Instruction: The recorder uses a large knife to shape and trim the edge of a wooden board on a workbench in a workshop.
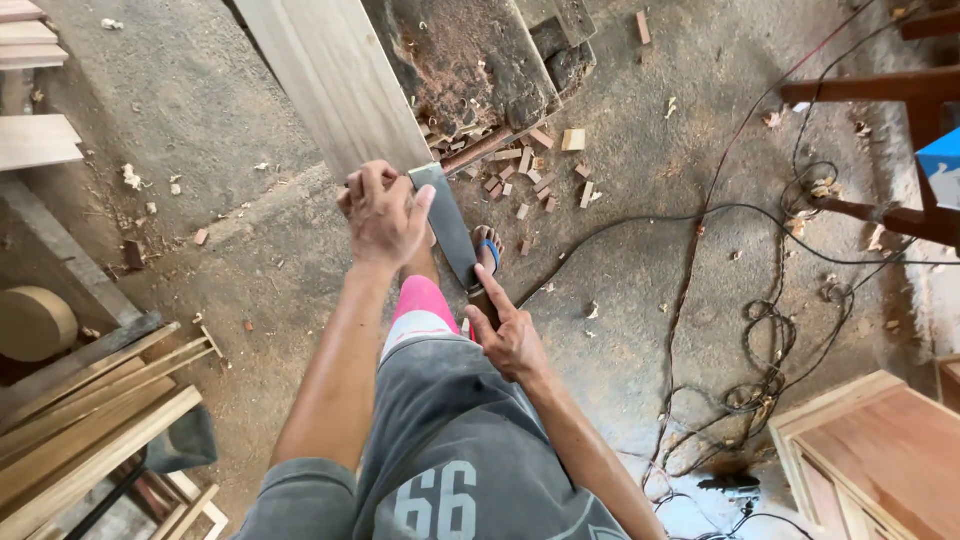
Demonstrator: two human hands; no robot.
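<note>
L hand (383, 212) clenched over top end of a flat grey blade (447, 222), pinning it to the lower edge of a pale plank (335, 80) leaning on the floor. R hand (508, 335) grips the blade's lower end/handle near the knee, index finger stretched along it. Sandalled foot (487, 248) sits just beside the blade. Offcuts (540, 165) and cables (760, 300) around. To do it well, I'd say: keep blade flat to the edge, even pressure w/ both hands, toes clear.
</note>
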